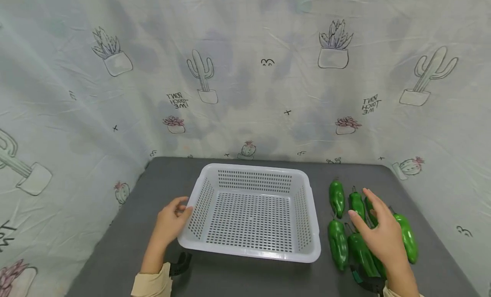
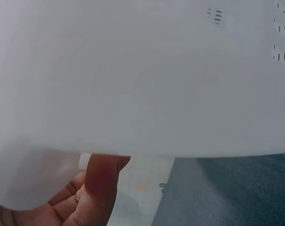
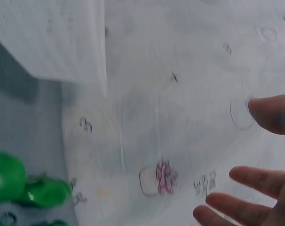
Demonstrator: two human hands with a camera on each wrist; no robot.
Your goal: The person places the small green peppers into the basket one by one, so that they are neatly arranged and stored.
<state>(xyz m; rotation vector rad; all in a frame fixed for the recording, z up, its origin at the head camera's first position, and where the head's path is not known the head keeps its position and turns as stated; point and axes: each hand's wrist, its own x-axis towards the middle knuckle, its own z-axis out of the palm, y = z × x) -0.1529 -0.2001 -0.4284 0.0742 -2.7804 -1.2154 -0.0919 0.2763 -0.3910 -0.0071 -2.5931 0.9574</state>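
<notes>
A white perforated plastic basket (image 1: pixel 251 220) is in the middle of the head view, its open top facing me. My left hand (image 1: pixel 170 222) grips its left rim; in the left wrist view, the thumb (image 2: pixel 101 181) lies against the rim's edge and the rim partly hides the fingers. Several long green peppers (image 1: pixel 338 245) lie to the basket's right. Above them hovers my right hand (image 1: pixel 385 237), fingers spread and holding nothing. It covers part of the peppers. The right wrist view also has the spread fingers (image 3: pixel 257 181), with green peppers (image 3: pixel 46 192) at lower left.
The grey tabletop (image 1: pixel 230 275) carries the basket and peppers. A pale curtain (image 1: pixel 245 75) printed with potted cacti hangs behind the table and along both sides. A black wrist strap piece (image 1: pixel 180 264) shows beside the left sleeve.
</notes>
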